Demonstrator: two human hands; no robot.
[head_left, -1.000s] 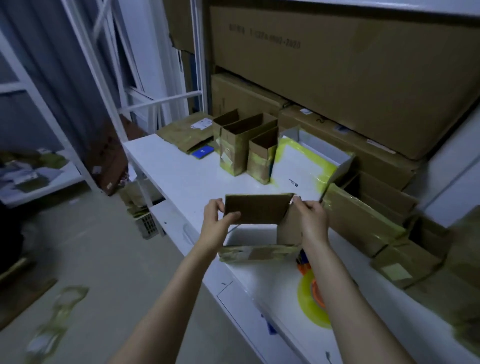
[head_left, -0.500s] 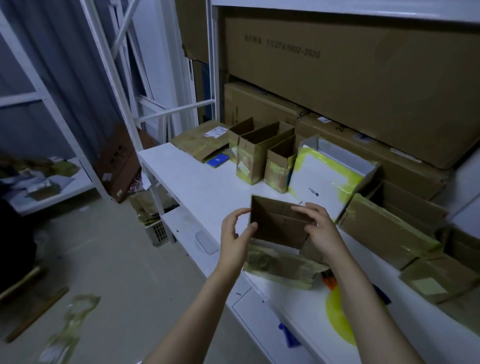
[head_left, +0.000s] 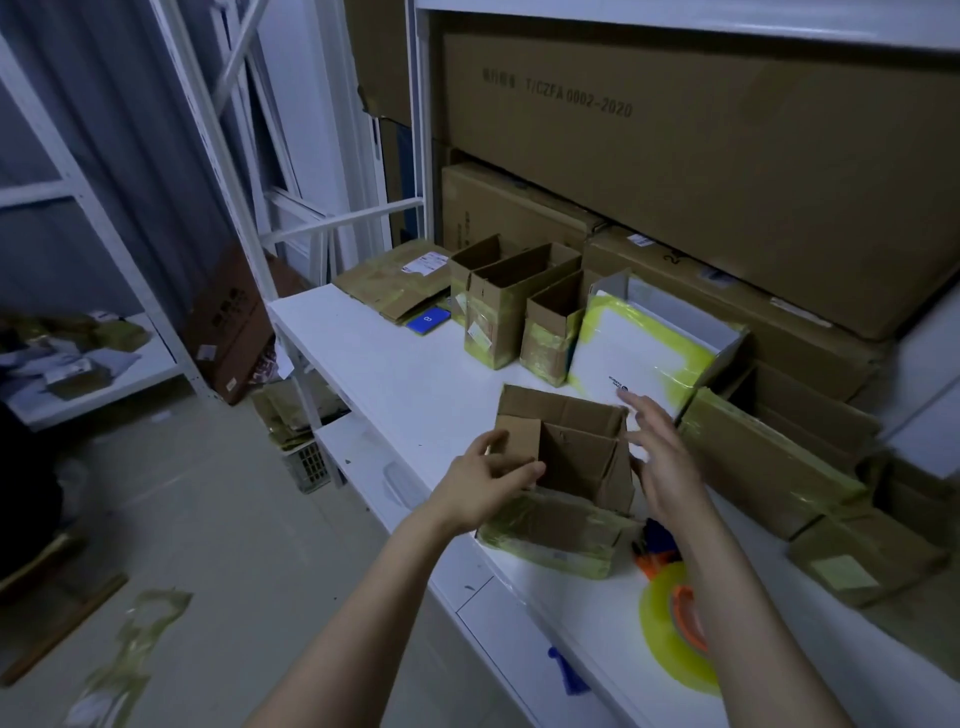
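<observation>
The small cardboard box (head_left: 571, 467) stands on the white shelf (head_left: 395, 364) close to its front edge, with its top open, its flaps standing up and its lower half wrapped in yellowish tape. The left hand (head_left: 483, 483) holds the near left flap (head_left: 517, 439), pinched between the thumb on its inner face and the fingers (head_left: 491, 441) behind it. The right hand (head_left: 665, 467) is just beside the box's right wall with its fingers (head_left: 641, 410) straight and spread, gripping nothing; whether the thumb touches the cardboard cannot be told.

By the right forearm, toward the front edge, lies a roll of yellow tape (head_left: 670, 639). Farther back on the shelf a white box with yellow tape (head_left: 639, 353) leans open, and to its left stand three narrow open cartons (head_left: 519, 301) in a row. A blue card (head_left: 428, 319) and a flattened carton (head_left: 395, 283) lie near the back left corner. Taped brown boxes (head_left: 763, 457) are stacked along the right, and large cartons (head_left: 727, 171) fill the back of the shelf. Strips of used tape (head_left: 130, 639) lie on the floor at the left
</observation>
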